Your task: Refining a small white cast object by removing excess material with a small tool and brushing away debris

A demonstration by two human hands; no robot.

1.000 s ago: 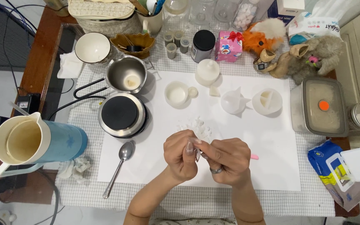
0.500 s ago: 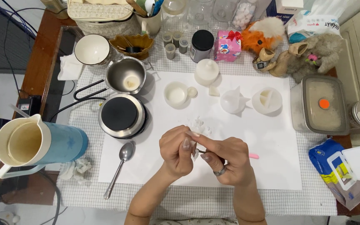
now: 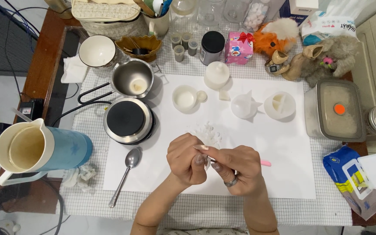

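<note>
Hands work a small white piece over the paper

Above the white paper sheet [image 3: 240, 174], left hand [image 3: 187, 159] pinches a small, light, seemingly brittle white piece [image 3: 207, 162]; right hand [image 3: 236, 167] grips a pink-handled tool [image 3: 265, 163]. Beyond, white flakes [image 3: 207, 132], then moulds [image 3: 279, 104].

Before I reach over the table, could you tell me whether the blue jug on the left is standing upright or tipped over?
Tipped over: the blue jug lies on its side, its mouth facing left.
</note>
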